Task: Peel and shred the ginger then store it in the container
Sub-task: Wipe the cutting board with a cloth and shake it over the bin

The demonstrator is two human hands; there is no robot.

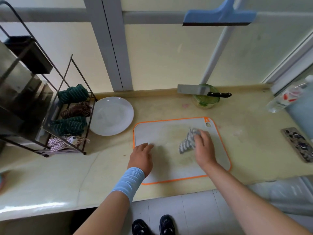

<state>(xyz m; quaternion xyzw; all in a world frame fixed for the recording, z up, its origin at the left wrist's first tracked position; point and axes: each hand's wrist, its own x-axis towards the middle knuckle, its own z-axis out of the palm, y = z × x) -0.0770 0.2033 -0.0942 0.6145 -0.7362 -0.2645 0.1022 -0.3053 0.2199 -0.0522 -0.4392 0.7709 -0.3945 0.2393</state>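
- The right hand (204, 150) lies on a striped cloth (187, 141) on the right part of the orange-edged cutting board (160, 131). The fingers bend over the cloth, but the picture is blurred there, so I cannot tell if they grip it or only press it.
- The left hand (141, 158) is open. Its fingers are almost straight and rest flat on the left part of the board, probably to keep it from sliding.
- No whole piece of ginger is visible on the board or on the counter (67, 175).
- The green glass container (205, 102) stands at the back of the counter, well apart from the board. Something pale seems to lie at its bottom, which may be the shredded ginger, but I cannot be sure.
- A cleaver (191, 90) lies across the rim of the container, with its black handle pointing to the right.
- I judge that the main work is finished and this is the cleaning step.
- The container looks like glass, so it is likely stiff, rather heavy, breakable, and slippery in wet hands.
- It is better to lift the cleaver away first by its handle, then take the container around its wall with a full grip.
- A white plate (111, 116) lies to the left of the board.
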